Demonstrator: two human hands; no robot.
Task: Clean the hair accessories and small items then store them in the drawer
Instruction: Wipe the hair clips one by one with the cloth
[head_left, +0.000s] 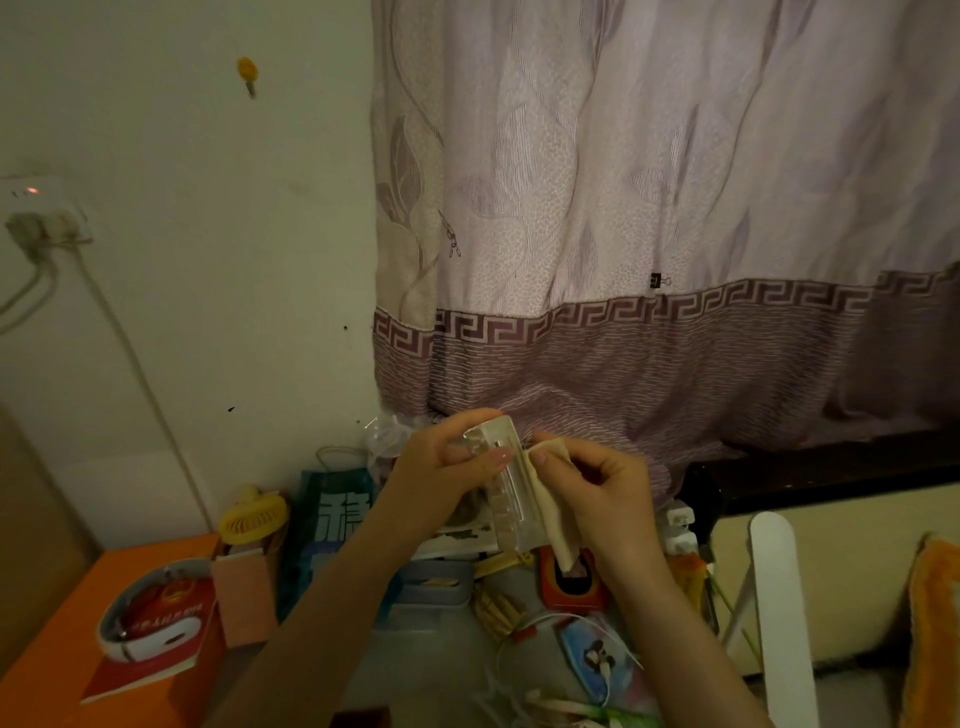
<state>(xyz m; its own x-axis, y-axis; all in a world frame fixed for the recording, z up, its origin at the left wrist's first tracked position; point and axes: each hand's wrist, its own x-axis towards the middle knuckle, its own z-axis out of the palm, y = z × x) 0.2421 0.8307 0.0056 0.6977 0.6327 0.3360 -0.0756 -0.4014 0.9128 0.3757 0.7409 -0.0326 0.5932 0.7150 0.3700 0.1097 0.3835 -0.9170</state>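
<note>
My left hand (447, 462) grips a clear plastic hair claw clip (501, 486), raised upright in front of the curtain. My right hand (597, 493) pinches a cream cleaning cloth (553, 512) against the clip's right side; the cloth hangs down below the hand. On the cluttered surface below lie several beige clips (498, 610), a grey tray (436, 584) and a red wet-wipe box (571, 582). No drawer is visible.
An orange table (47, 670) at the left holds a red booklet (156, 623) with a white neck fan on it, a pink box (244, 597) and a yellow handheld fan (253, 514). White cables (545, 639) lie near the front. A purple curtain (649, 234) hangs behind.
</note>
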